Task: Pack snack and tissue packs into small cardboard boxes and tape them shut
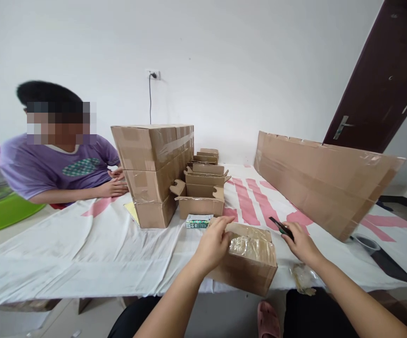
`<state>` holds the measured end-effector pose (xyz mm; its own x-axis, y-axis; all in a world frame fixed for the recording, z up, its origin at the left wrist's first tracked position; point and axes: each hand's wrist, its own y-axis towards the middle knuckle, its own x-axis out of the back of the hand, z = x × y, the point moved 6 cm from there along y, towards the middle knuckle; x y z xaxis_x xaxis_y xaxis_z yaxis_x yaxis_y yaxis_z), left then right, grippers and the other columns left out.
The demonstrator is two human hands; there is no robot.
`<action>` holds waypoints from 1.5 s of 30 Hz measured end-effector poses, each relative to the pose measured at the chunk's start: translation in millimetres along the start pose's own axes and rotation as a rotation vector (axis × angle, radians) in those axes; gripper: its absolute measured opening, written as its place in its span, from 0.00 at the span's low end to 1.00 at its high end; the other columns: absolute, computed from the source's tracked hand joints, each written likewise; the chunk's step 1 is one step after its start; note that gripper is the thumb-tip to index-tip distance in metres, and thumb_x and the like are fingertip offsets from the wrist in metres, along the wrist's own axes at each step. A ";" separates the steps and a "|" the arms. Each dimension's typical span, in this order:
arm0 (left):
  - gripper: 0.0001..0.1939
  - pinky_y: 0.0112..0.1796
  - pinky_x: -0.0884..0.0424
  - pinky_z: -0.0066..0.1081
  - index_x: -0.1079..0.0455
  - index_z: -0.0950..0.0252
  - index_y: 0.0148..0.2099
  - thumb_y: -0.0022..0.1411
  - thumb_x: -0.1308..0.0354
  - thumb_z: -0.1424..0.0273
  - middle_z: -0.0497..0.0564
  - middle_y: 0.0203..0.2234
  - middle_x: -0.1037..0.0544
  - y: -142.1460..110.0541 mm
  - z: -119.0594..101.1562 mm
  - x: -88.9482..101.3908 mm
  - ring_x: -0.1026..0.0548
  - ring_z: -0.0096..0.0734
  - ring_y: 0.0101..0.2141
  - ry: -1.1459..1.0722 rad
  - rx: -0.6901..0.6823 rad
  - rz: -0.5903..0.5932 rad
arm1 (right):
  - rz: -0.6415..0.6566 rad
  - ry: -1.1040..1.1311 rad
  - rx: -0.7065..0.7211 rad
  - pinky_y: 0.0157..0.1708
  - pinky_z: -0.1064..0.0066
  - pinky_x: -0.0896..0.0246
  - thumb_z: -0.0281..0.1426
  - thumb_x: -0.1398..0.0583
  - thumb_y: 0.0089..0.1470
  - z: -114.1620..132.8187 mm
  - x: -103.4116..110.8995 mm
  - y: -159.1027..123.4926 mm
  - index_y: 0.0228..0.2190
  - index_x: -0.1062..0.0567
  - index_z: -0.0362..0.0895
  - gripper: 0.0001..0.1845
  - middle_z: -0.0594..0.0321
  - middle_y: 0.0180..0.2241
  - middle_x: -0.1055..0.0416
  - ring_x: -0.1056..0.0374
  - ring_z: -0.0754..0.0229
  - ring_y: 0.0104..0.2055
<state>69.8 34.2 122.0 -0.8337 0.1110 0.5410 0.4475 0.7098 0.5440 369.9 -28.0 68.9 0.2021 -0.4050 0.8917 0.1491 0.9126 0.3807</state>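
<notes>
Single head-worn view, near table (66,267), facing forward and down (wall (224,70) beyond).

A white wall (224,61) – with a socket (157,74) and black cord (150,101) – backs the cloth-draped bench (66,267); right, a dark maroon door (382,65) with silver handle (342,126); below, pale floor (224,319).

Left hand (218,240), right hand (301,243) bare; forearms (178,295) likewise. Black cloth (318,312) over both legs. Pink shoe (268,320), rounded toe.
</notes>
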 end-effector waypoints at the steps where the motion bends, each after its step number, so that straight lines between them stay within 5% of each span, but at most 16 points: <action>1: 0.23 0.45 0.30 0.35 0.31 0.60 0.53 0.57 0.49 0.80 0.52 0.45 0.25 -0.1 -4.2 -2.4 0.27 0.35 0.44 0.054 -0.035 0.033 | -0.069 0.043 0.067 0.48 0.60 0.37 0.35 0.48 0.60 13.6 13.5 -2.5 0.50 0.36 0.45 0.17 0.54 0.47 0.32 0.33 0.53 0.49; 3: 0.17 0.46 0.31 0.36 0.28 0.60 0.48 0.59 0.48 0.79 0.52 0.43 0.24 0.0 -8.2 -7.5 0.27 0.37 0.45 0.161 -0.052 0.075 | -0.165 0.105 0.198 0.45 0.60 0.34 0.37 0.46 0.59 43.4 37.3 -10.5 0.48 0.35 0.46 0.16 0.56 0.43 0.31 0.32 0.53 0.46; 6: 0.10 0.43 0.30 0.35 0.25 0.62 0.37 0.60 0.48 0.78 0.52 0.36 0.23 1.3 -5.8 -11.7 0.26 0.37 0.40 0.267 -0.012 0.067 | -0.132 0.088 0.357 0.41 0.64 0.32 0.35 0.45 0.59 87.1 54.0 -22.3 0.47 0.35 0.47 0.14 0.57 0.42 0.30 0.30 0.55 0.42; 15: 0.09 0.39 0.31 0.33 0.30 0.64 0.34 0.59 0.49 0.81 0.52 0.32 0.24 0.0 5.1 -5.5 0.26 0.36 0.37 0.181 0.032 -0.058 | -0.050 -0.227 0.616 0.36 0.65 0.35 0.26 0.44 0.57 155.3 55.4 -29.0 0.50 0.33 0.46 0.18 0.57 0.40 0.26 0.29 0.56 0.38; 28: 0.11 0.36 0.33 0.33 0.37 0.63 0.32 0.57 0.54 0.84 0.50 0.28 0.29 -1.3 7.2 -2.8 0.29 0.35 0.32 0.163 0.102 -0.055 | 0.193 -0.122 0.439 0.40 0.64 0.34 0.25 0.44 0.53 152.3 50.9 -15.8 0.49 0.30 0.50 0.22 0.59 0.42 0.26 0.29 0.55 0.42; 45: 0.11 0.35 0.33 0.34 0.41 0.61 0.31 0.57 0.55 0.83 0.51 0.31 0.33 -5.5 8.6 2.8 0.31 0.35 0.32 0.108 0.161 -0.188 | 0.219 -0.092 0.412 0.44 0.60 0.34 0.27 0.46 0.56 147.7 46.2 -16.3 0.51 0.32 0.47 0.20 0.55 0.46 0.28 0.30 0.52 0.46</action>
<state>62.3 36.6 115.0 -0.8539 -0.1019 0.5104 0.2241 0.8132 0.5372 233.8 -53.3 140.1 0.0964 -0.2105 0.9728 -0.2872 0.9299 0.2297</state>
